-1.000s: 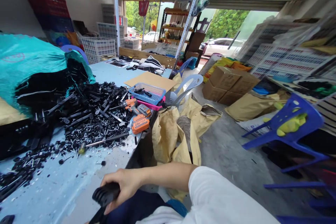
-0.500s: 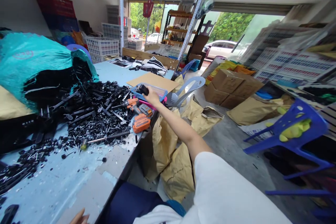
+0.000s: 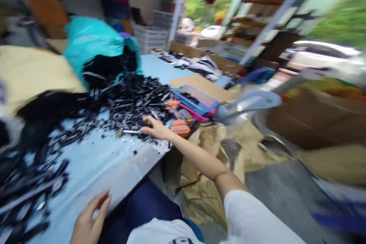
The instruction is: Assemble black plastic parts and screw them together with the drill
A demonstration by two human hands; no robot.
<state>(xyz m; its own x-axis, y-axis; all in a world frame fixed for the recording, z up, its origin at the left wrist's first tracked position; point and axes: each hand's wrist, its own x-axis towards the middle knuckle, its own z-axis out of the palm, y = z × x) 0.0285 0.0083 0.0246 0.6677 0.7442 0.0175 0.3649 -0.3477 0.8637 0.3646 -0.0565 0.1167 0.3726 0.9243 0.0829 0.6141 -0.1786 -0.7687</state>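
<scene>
The picture is blurred by motion. My right hand [image 3: 156,127] reaches out over the light blue table [image 3: 94,160] and lies on the near edge of a heap of black plastic and metal parts [image 3: 126,99]. Its fingertips are on a dark piece, and the blur hides whether they grip it. A thin metal tool [image 3: 128,132] lies just left of the fingers. An orange drill [image 3: 177,106] and an orange battery [image 3: 180,129] lie just right of the hand. Behind them stands a blue basket [image 3: 197,101]. My left hand [image 3: 90,217] hovers at the table's near edge, fingers spread, holding nothing.
A teal sack [image 3: 91,42] spills black parts at the back left. More black parts [image 3: 25,187] lie at the near left. A cardboard sheet [image 3: 200,84] lies beyond the basket. A pale plastic chair [image 3: 251,101] and brown paper sacks [image 3: 206,183] stand right of the table.
My right hand went from near my lap, holding a black part, out to the blue basket, then back to the pile's edge. My left hand has come up at the table edge. The view swung left.
</scene>
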